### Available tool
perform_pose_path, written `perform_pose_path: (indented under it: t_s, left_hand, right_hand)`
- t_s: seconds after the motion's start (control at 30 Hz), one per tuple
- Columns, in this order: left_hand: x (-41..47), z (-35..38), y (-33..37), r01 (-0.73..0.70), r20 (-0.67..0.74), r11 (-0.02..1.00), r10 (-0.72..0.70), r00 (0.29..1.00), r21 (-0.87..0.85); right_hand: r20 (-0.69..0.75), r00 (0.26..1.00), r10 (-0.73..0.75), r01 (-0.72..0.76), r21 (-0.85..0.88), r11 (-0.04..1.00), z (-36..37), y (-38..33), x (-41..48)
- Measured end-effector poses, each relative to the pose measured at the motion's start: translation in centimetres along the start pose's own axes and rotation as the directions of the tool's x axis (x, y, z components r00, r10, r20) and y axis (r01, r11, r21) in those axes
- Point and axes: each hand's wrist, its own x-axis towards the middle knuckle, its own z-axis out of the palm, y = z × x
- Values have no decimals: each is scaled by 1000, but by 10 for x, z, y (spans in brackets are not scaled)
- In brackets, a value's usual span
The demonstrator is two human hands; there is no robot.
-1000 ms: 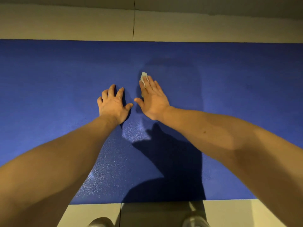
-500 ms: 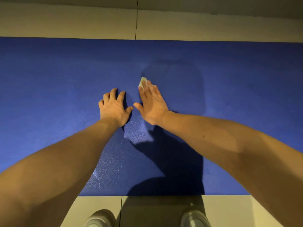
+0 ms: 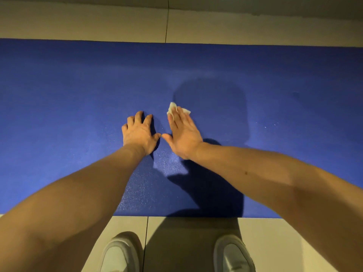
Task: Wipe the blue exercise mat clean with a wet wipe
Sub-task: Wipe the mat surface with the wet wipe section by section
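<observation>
Stretching across the whole width of the frame, the blue exercise mat [image 3: 59,95] lies flat on pale floor tiles [image 3: 78,22], with a strip of tile showing along the top edge and another along the bottom. From the lower left corner a bare forearm runs up toward the centre. Just left of bottom centre, the toe of a light shoe [image 3: 119,254] stands on the tile, short of the mat's near edge. Above it, a little left of centre, the left hand [image 3: 138,134] rests palm down on the mat, its fingers slightly bent and a little apart, holding nothing. Its thumb points right and ends just beside the thumb of the right hand [image 3: 182,134]; whether the two thumbs touch cannot be told. The wet wipe [image 3: 172,107], small, white and crumpled, lies on the mat at centre frame, pinned under the right fingertips so that only its far corners stick out beyond them. The right hand lies flat, fingers straight and close together, pressing the wipe down. Right of the wipe, a darker rounded patch [image 3: 212,107] marks the mat. Lower, right of centre, a second light shoe [image 3: 231,254] stands on the tile. The right forearm enters from the lower right corner.
</observation>
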Motion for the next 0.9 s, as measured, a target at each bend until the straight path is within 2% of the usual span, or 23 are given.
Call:
perform_pose_path:
  t_s: [0.03,0.1,0.23,0.3,0.4,0.5,0.6,0.67,0.8,0.9]
  left_hand:
    - [-4,1,0,2,2,1000,-2,1000,5]
    - [-14,4,1,3,12,1000,-3,1000,12]
    - [-32,6,0,-1,32,1000,1,999,19]
    - [-39,7,0,0,42,1000,-1,999,23]
    - [-46,10,1,8,48,1000,-9,999,22]
    - [-52,12,2,11,52,1000,-12,999,22]
    - [-60,13,5,6,58,1000,-7,998,17]
    - [-65,14,6,-8,64,1000,6,998,28]
    - [-73,15,5,-27,72,999,24,997,33]
    - [-74,14,4,-28,78,999,27,997,22]
  right_hand:
    - [8,999,-51,51,-15,999,1,3,-6]
    - [-8,999,-45,45,24,999,-2,23,-10]
    - [-25,963,269,-270,-53,961,-16,69,-17]
    - [4,933,359,-358,-59,932,-18,68,-22]
    - [54,956,289,-288,-23,957,-9,37,-37]
    - [75,994,78,-78,-7,997,13,2,-63]
    - [79,994,-77,80,-38,996,20,7,-77]
    - [34,999,-35,37,-72,997,15,27,-77]
    - [9,978,209,-208,-73,975,7,55,-76]
    - [8,979,203,-203,13,979,4,39,-75]
